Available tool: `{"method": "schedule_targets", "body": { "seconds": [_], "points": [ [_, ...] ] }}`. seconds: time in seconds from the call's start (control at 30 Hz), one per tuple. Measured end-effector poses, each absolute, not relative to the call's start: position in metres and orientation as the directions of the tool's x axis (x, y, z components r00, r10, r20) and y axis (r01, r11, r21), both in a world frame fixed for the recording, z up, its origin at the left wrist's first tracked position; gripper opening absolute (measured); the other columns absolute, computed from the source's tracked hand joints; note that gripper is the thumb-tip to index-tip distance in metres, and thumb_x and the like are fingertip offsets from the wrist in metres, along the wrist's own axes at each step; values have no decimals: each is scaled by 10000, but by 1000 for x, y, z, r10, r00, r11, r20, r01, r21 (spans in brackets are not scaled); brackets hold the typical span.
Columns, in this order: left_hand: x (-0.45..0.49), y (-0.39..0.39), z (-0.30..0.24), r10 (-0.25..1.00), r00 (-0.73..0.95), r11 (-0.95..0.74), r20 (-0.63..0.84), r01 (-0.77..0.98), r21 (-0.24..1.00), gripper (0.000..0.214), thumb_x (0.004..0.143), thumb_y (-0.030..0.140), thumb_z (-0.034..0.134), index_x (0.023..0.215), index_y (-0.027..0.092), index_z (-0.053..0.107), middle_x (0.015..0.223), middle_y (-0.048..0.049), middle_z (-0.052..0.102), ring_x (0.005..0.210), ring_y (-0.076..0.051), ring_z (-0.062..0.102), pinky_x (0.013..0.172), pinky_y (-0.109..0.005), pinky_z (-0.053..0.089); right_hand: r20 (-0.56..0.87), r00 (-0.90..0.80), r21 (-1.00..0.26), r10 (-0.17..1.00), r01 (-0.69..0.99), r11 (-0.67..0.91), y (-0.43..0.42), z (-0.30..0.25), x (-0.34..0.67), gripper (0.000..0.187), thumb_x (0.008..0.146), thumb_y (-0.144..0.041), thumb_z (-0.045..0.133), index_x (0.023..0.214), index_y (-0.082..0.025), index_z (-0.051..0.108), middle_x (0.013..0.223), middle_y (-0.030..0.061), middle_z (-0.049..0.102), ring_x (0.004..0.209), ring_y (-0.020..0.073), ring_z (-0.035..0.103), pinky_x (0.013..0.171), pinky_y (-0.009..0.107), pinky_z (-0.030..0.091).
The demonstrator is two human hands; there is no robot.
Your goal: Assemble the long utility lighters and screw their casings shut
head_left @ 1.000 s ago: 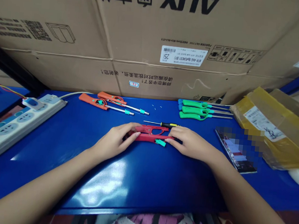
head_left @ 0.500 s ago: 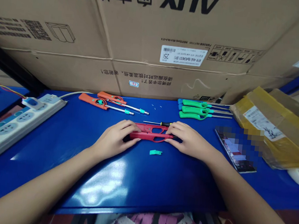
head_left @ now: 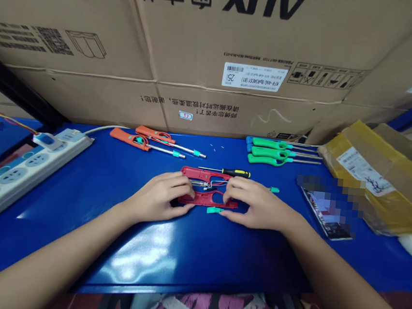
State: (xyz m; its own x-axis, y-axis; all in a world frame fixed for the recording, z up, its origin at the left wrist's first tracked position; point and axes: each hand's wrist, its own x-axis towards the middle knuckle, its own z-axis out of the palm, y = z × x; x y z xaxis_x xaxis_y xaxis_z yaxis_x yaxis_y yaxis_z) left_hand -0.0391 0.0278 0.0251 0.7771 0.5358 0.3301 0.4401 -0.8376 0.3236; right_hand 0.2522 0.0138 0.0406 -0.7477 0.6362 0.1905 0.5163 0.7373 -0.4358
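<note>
A red lighter casing lies split into two halves on the blue table (head_left: 196,251). The far half (head_left: 204,174) rests flat beside the near half (head_left: 207,201). My left hand (head_left: 163,196) curls its fingers over the left end of the near half. My right hand (head_left: 252,202) pinches the right end of that same half. A small teal trigger piece (head_left: 215,210) lies just under my right thumb. A thin metal tube with a teal tip (head_left: 274,190) sticks out past my right hand. A black and yellow screwdriver (head_left: 228,171) lies just behind the casing.
Two orange lighters (head_left: 145,141) lie at the back left, several green ones (head_left: 275,151) at the back right. A white power strip (head_left: 18,170) runs along the left. A booklet (head_left: 328,210) and a yellow taped parcel (head_left: 379,176) sit right. Big cardboard boxes (head_left: 215,53) wall the back.
The red casing, closed one second ago, has come apart into two halves. The teal trigger piece dropped off onto the table. Both hands shifted slightly toward me with the near half.
</note>
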Motion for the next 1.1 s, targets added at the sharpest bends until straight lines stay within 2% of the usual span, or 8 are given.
{"method": "schedule_targets", "body": {
  "seconds": [0.17, 0.3, 0.43, 0.5, 0.57, 0.83, 1.0, 1.1],
  "points": [
    [-39, 28, 26, 554, 776, -823, 302, 457, 336, 206, 951, 318, 613, 1114, 209, 675, 1067, -67, 709, 975, -207, 653, 852, -325, 519, 167, -795, -474, 583, 454, 755, 11, 32, 242, 121, 951, -302, 647, 915, -188, 668, 956, 57, 656, 884, 183, 615, 822, 325, 483],
    [-39, 28, 25, 560, 779, -818, 283, 465, 340, 251, 962, 307, 600, 1185, 211, 666, 1111, -76, 711, 1018, -218, 655, 878, -343, 529, 266, -724, -564, 636, 418, 712, 12, 35, 248, 98, 956, -282, 642, 918, -195, 665, 937, 47, 663, 883, 169, 616, 797, 297, 485],
    [-40, 28, 24, 540, 796, -825, 275, 435, 361, 197, 955, 269, 592, 1111, 201, 693, 1050, -75, 712, 978, -216, 651, 874, -358, 527, 324, -610, -407, 723, 600, 689, 20, 36, 259, 106, 953, -288, 638, 911, -193, 661, 927, 64, 662, 903, 207, 620, 804, 334, 473],
    [-40, 28, 24, 509, 818, -835, 270, 392, 385, 170, 951, 234, 581, 1061, 204, 707, 1002, -64, 710, 940, -204, 647, 860, -353, 524, 289, -605, -314, 742, 672, 670, 25, 34, 262, 90, 949, -271, 634, 923, -187, 656, 939, 74, 664, 887, 217, 624, 783, 340, 466],
    [-39, 26, 23, 475, 838, -845, 269, 349, 406, 168, 947, 220, 579, 1045, 208, 715, 960, -55, 707, 905, -193, 643, 839, -343, 521, 226, -625, -288, 747, 690, 664, 27, 30, 263, 52, 939, -241, 635, 949, -191, 646, 953, 69, 675, 867, 213, 625, 763, 330, 457],
    [-36, 22, 24, 433, 864, -819, 255, 259, 512, 173, 945, 247, 614, 1072, 229, 729, 910, -60, 699, 881, -192, 634, 852, -355, 528, 32, -644, -454, 764, 672, 586, 22, 31, 258, 249, 899, -231, 677, 1142, -212, 627, 899, 23, 702, 779, 181, 630, 735, 306, 447],
    [-33, 19, 25, 435, 852, -785, 292, 200, 587, 179, 935, 216, 639, 1090, 212, 728, 938, -69, 715, 897, -184, 650, 859, -338, 546, 59, -650, -437, 757, 665, 606, 24, 28, 258, 77, 933, -214, 613, 1009, -214, 624, 863, 12, 683, 767, 168, 614, 740, 297, 427],
    [-33, 19, 25, 485, 785, -782, 385, 192, 593, 188, 941, 179, 629, 1105, 191, 720, 965, -78, 722, 911, -177, 663, 854, -323, 549, 69, -622, -417, 780, 692, 589, 26, 26, 256, 80, 901, -200, 634, 968, -216, 594, 828, -6, 652, 741, 156, 600, 694, 276, 396]
  ]
}}
